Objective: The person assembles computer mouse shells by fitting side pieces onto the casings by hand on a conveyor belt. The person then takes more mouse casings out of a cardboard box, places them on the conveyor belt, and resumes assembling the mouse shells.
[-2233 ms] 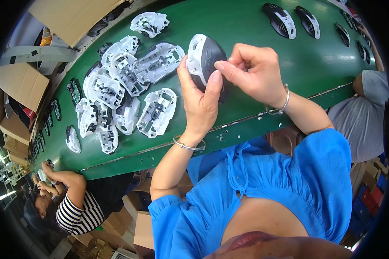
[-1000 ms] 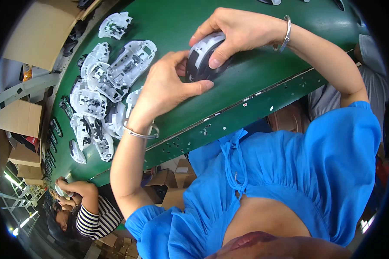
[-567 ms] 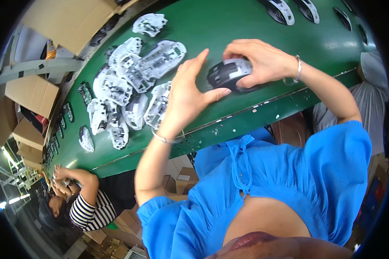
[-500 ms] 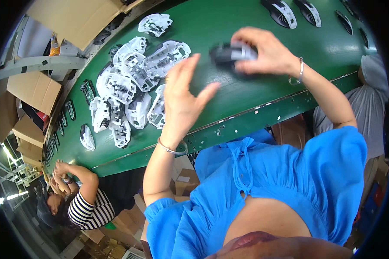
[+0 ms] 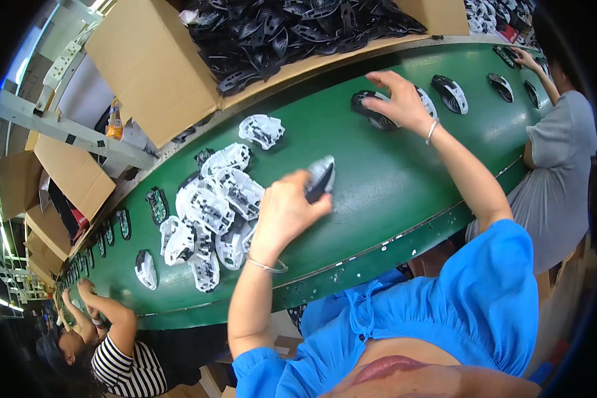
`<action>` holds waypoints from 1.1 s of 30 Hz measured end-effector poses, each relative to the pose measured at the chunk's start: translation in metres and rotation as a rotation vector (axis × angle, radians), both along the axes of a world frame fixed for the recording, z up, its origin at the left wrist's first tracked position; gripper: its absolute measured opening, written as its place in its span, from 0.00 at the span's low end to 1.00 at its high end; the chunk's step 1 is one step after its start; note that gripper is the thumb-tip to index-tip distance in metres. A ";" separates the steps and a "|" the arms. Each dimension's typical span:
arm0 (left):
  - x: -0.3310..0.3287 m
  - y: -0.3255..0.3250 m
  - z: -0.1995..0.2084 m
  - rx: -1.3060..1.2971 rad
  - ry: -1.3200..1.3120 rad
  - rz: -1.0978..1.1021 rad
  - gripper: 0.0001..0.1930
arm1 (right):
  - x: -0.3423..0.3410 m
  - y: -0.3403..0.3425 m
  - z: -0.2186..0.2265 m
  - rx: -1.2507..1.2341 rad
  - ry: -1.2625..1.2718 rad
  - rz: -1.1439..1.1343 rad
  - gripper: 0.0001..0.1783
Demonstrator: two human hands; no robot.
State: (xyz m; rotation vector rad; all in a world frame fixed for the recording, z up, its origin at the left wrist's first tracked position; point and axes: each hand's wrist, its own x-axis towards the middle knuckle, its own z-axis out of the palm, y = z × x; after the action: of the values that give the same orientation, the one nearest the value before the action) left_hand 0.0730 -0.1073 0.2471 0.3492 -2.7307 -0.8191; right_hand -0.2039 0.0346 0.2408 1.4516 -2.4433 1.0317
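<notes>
My left hand [image 5: 286, 211] holds a white-and-black mouse shell [image 5: 322, 178] between thumb and fingers, a little blurred by motion. My right hand [image 5: 404, 105] is at the far side of the green bench, thumb and fingers apart over a black computer mouse [image 5: 378, 122]. Its thumb overlaps the mouse; whether it touches cannot be made out. Left of my left hand lies a heap of white mouse shells [image 5: 205, 209] with dark inner parts. One more white shell [image 5: 262, 131] sits beyond the heap, and another [image 5: 146, 270] lies to its left.
More black-and-white mice [image 5: 450, 94] line the bench [image 5: 391, 179] to the right. Behind it stands a cardboard box [image 5: 156, 73] full of black plastic parts [image 5: 292, 33]. Green circuit boards [image 5: 156, 205] lie at left. One person works on each side of me.
My right hand has carried the black mouse away to the far side, and its fingers are apart there. My left hand, empty before, has taken a mouse shell. The view has shifted.
</notes>
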 end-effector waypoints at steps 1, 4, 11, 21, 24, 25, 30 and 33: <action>-0.008 -0.001 0.025 0.200 -0.249 -0.144 0.19 | -0.009 -0.008 0.009 -0.034 -0.098 0.018 0.25; -0.042 -0.019 0.028 0.653 -0.589 -0.470 0.20 | -0.055 -0.054 0.026 -0.131 -0.078 0.056 0.16; -0.074 -0.047 -0.031 1.165 -0.451 -0.055 0.15 | -0.079 -0.154 0.056 0.220 0.361 -0.021 0.12; -0.033 0.042 -0.037 -0.262 -0.098 0.081 0.44 | -0.101 -0.132 0.051 -0.368 0.343 -0.016 0.08; -0.017 0.050 -0.047 -0.145 0.033 0.067 0.42 | -0.088 -0.108 0.044 -0.300 -0.393 0.124 0.11; -0.009 0.052 -0.049 -0.043 0.104 0.062 0.41 | -0.067 -0.092 0.049 -0.209 -0.510 0.112 0.11; 0.010 0.016 -0.056 -0.031 0.195 0.087 0.40 | 0.022 -0.001 0.039 0.220 -0.842 0.188 0.09; 0.010 -0.031 -0.071 -0.009 0.300 0.200 0.39 | 0.038 0.027 0.019 0.463 -0.728 0.579 0.09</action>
State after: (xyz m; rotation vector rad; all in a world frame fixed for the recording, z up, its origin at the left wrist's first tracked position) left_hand 0.0831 -0.1378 0.1761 0.4490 -2.3773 -0.7386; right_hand -0.1658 0.0615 0.2593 2.3820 -2.9620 1.3396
